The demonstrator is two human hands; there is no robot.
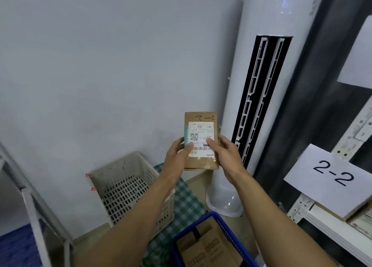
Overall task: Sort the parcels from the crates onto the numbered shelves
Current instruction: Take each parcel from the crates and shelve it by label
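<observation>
I hold a small brown cardboard parcel (pixel 201 126) up in front of me with both hands. It has a white shipping label and "2-2" handwritten near its top edge, upside down. My left hand (pixel 179 156) grips its lower left side, thumb across the label. My right hand (pixel 225 154) grips the lower right side, thumb on the label too. A blue crate (pixel 229 224) at the bottom holds more brown parcels (pixel 205 248). At the right, a white sign reading "2-2" (pixel 332 174) hangs on a metal shelf (pixel 330 232).
A beige perforated crate (pixel 124 186) stands against the wall at the lower left, on a green checked cloth (pixel 187 202). A tall white air conditioner (pixel 261 85) stands right behind the parcel. A grey metal frame (pixel 34 210) rises at the far left.
</observation>
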